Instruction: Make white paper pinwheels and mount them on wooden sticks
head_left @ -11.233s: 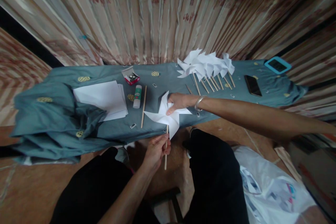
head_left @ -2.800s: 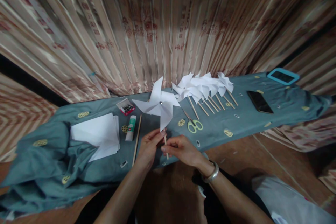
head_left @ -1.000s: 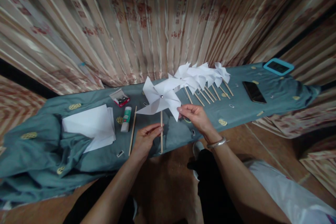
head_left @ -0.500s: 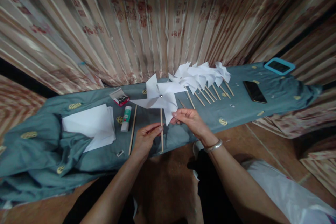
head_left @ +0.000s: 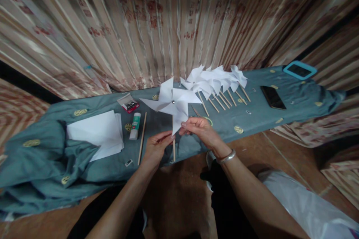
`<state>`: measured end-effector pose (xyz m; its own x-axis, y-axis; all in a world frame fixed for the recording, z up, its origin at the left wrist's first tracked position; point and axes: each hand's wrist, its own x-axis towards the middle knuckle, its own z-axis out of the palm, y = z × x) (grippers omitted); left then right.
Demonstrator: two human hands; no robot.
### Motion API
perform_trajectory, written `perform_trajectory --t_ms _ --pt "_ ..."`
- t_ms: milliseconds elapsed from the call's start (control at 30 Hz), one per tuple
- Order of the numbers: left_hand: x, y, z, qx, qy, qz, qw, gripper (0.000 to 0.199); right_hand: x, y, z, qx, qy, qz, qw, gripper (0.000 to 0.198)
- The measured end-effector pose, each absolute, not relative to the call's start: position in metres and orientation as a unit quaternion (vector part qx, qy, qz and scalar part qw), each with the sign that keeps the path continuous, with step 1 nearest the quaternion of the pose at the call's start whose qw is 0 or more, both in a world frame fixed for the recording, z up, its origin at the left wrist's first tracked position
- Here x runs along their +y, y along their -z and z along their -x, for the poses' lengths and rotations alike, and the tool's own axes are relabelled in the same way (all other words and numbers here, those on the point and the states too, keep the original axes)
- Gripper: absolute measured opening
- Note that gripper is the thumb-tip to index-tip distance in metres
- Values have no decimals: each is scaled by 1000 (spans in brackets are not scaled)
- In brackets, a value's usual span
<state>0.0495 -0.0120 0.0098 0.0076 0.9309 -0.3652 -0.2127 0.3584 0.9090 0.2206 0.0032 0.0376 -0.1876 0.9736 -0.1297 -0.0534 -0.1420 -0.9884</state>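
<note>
A white paper pinwheel [head_left: 179, 105] with a round metal pin at its centre stands upright on a wooden stick, held above the cloth. My left hand [head_left: 157, 147] is closed around the stick below the blades. At the lower blade, my right hand [head_left: 200, 130] has its thumb and fingers closed at the paper's edge. Partly behind the right hand lie scissors [head_left: 209, 120]. Left of the pinwheel are a loose wooden stick [head_left: 142, 138], a glue stick [head_left: 135, 126] and a small open box of metal pins [head_left: 128, 103].
Several finished pinwheels [head_left: 215, 81] lie in an overlapping row at the back. A stack of white paper [head_left: 95, 130] is on the left of the green cloth [head_left: 252, 123]. To the right are a black phone [head_left: 273, 97] and a blue-framed device [head_left: 300, 70]. Curtains [head_left: 157, 26] hang behind.
The pinwheel's blades have turned slightly, and the lower blade now covers the upper part of the stick. My right hand has shifted a little to the left, uncovering more of the scissors.
</note>
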Motion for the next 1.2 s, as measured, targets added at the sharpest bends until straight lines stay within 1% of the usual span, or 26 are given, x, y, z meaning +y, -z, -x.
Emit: perform_trajectory --t_ms 100,300,533,700,767,833,1000,1067,1200 --pt "-13 -10 -49 533 -453 -349 624 43 3 -37 -219 -495 -592 471 428 34" --pt "-14 -11 -49 518 -453 -365 627 37 3 -38 -216 -493 -593 477 422 36" --pt "-14 -10 -49 512 -448 -376 629 38 4 -38 -212 -496 -603 470 412 41" --pt "-14 -9 -46 522 -457 -352 628 41 4 -47 -230 -515 -561 492 422 40" --pt "-13 -10 -46 524 -461 -342 629 42 5 -52 -243 -510 -543 504 437 39" --pt "-14 -11 -46 525 -460 -341 630 43 6 -56 -257 -492 -524 509 473 38" --pt "-15 -12 -48 528 -446 -349 633 42 18 -55 -280 -400 -452 497 623 29" --pt "-15 -13 -48 528 -438 -353 636 41 24 -53 -283 -391 -414 512 643 26" --pt "-16 -13 -47 527 -423 -367 639 39 30 -48 -280 -396 -374 542 640 25"
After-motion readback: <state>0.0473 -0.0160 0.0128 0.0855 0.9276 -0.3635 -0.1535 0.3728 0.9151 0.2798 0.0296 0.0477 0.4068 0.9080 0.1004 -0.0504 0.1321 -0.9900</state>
